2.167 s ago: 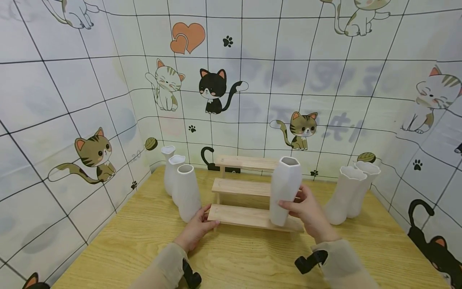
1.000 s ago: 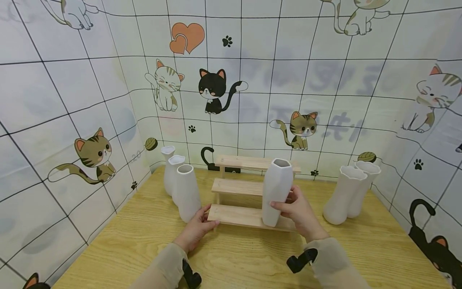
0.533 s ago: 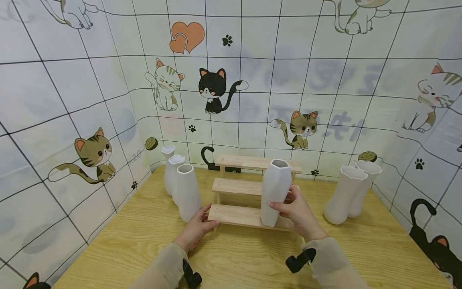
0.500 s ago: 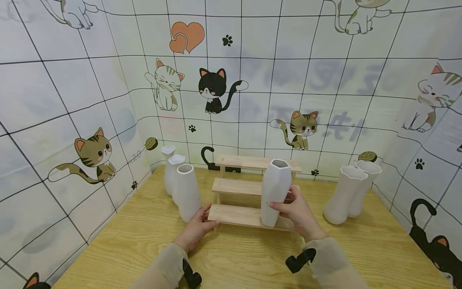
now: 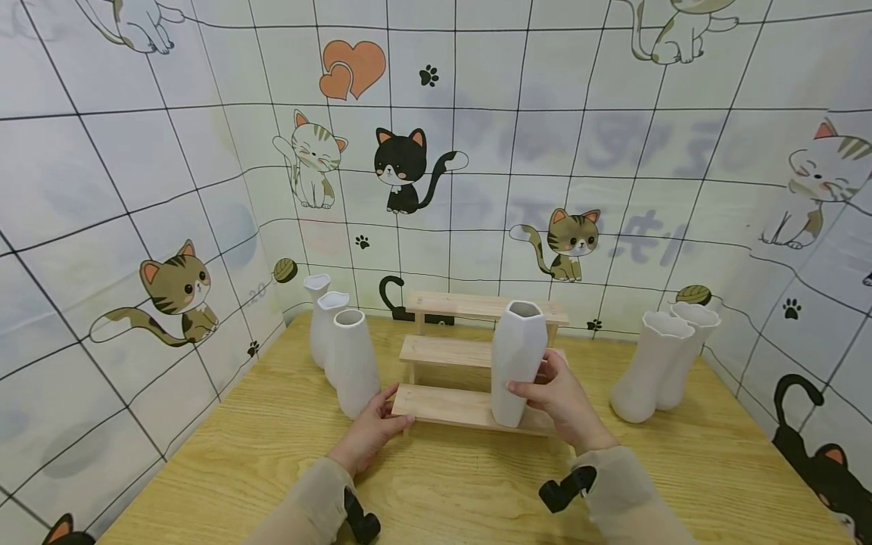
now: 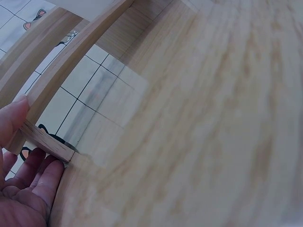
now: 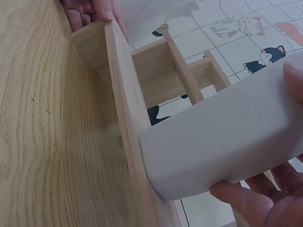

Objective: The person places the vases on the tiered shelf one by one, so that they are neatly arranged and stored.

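My right hand (image 5: 568, 405) holds a white faceted vase (image 5: 519, 356), thumb on its near side and fingers round the right. The vase is upright, its base on the lowest step of a three-step wooden stand (image 5: 443, 405). In the right wrist view the vase's bottom (image 7: 163, 165) meets the plank near its front edge. At the stand's left end my left hand (image 5: 368, 435) grips the lowest plank. In the left wrist view, the thumb (image 6: 16, 116) lies on that plank's edge and the fingers (image 6: 45, 182) are by its leg.
Left of the stand are three white vases, the nearest a round-mouthed vase (image 5: 356, 363) close to my left hand. Two wavy-rimmed vases, one a boot-like vase (image 5: 650, 371), stand at the right. A cat-printed sheet (image 5: 470, 151) hangs behind the wooden table (image 5: 436, 499).
My right hand and the faceted vase have shifted left along the lowest step, with only a slight shift in the last half second. The left hand stays on the stand's end.
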